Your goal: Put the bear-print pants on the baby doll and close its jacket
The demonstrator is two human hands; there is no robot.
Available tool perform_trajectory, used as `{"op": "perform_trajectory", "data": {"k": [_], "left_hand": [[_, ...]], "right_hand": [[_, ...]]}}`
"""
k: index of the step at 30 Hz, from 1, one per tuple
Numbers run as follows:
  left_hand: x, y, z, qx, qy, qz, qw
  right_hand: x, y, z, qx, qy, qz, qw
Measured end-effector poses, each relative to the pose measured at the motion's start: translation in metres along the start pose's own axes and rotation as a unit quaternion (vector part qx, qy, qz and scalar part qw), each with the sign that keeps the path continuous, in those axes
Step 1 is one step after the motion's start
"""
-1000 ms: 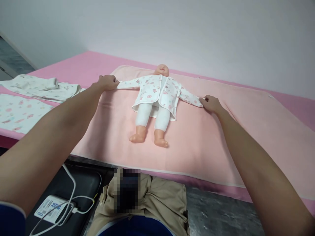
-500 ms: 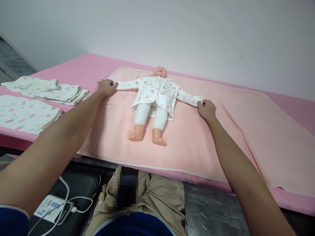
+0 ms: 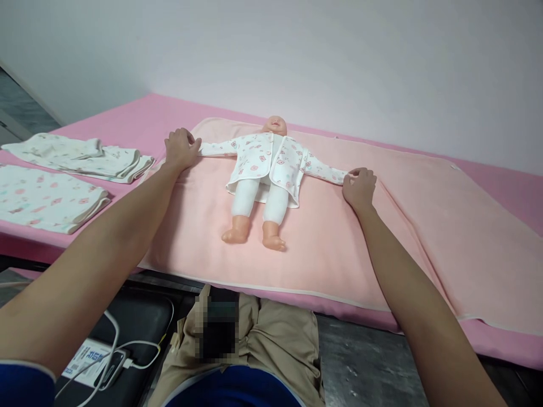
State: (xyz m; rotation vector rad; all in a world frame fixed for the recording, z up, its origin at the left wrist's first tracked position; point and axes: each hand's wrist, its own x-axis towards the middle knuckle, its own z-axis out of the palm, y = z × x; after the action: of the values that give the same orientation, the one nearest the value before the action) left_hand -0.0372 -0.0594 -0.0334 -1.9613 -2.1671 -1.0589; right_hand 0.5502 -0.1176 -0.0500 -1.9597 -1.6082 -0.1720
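Note:
A baby doll lies on its back with its arms side out. It wears white leggings and a white printed baby jacket that hangs apart at the front. My left hand has its thumb and finger closed at the cuff of the sleeve on the left. At the other sleeve's end, my right hand pinches the cuff, fingers curled. Both sleeves are stretched outward, and the doll's own hands are hidden. Its bare feet point toward me.
The doll rests on a peach blanket over a pink-covered table. Folded printed baby clothes lie at the left. A wall rises behind. Below stands a black seat with a white cable and a small device.
My left hand has shifted slightly left and up, its fingers raised a little. The fingers of my right hand have lifted slightly at the other cuff. The doll stays in place.

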Motion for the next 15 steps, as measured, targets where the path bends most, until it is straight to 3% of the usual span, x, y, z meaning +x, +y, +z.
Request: {"op": "perform_trajectory", "data": {"k": [2, 4, 6, 9, 12, 15], "left_hand": [[-0.002, 0.003, -0.002, -0.019, -0.001, 0.021, 1.0], [-0.002, 0.004, -0.002, -0.026, -0.018, 0.034, 0.999], [-0.002, 0.005, -0.002, -0.032, -0.035, 0.041, 0.998], [-0.005, 0.005, -0.003, -0.038, -0.04, 0.064, 0.996], [-0.012, 0.012, -0.008, -0.017, -0.016, 0.079, 0.997], [-0.02, 0.037, -0.017, -0.019, 0.031, 0.052, 0.998]], "right_hand": [[0.001, 0.001, 0.002, 0.026, -0.038, -0.077, 0.996], [0.004, 0.002, 0.005, 0.03, -0.125, -0.121, 0.984], [0.008, 0.002, 0.007, 0.007, -0.202, -0.118, 0.972], [0.008, 0.0, 0.006, -0.033, -0.241, -0.094, 0.965], [-0.001, -0.011, -0.005, -0.049, -0.206, -0.094, 0.973], [-0.024, -0.043, -0.033, -0.021, -0.056, -0.129, 0.99]]}}
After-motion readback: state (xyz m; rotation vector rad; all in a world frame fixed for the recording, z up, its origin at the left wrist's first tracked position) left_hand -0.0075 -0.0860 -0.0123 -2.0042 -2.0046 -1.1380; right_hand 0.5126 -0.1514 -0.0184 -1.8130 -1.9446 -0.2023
